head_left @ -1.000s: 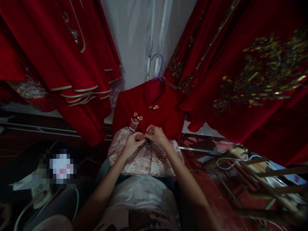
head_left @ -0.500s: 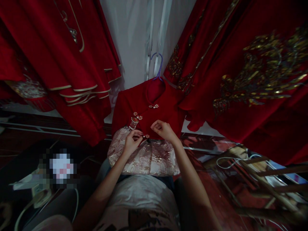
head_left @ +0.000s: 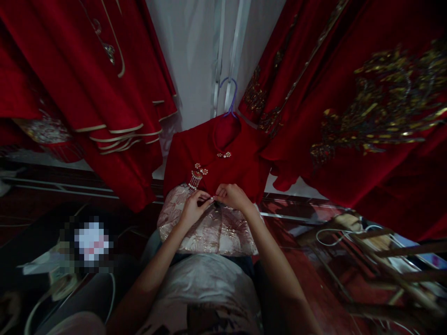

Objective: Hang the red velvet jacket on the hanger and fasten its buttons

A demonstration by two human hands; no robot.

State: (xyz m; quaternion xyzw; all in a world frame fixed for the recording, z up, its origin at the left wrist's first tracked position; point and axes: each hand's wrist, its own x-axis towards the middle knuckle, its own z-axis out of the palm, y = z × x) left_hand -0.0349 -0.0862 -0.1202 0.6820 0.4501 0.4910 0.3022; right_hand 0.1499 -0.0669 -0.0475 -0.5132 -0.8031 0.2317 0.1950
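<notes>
In the head view, the red top hangs in front of the person, a purple hanger at its collar and pale brocade below. Such fine work seems best done with one hand steadying the cloth while the other works the small fastening, lightly, without dragging on the beaded tassel close by; the dim light calls for care. The left hand and right hand meet at the top's lower front, both narrowed to a pinch on it, fingertips nearly touching and hiding most of what lies between. Both forearms reach forward and angle inward, wrists above the brocade.
</notes>
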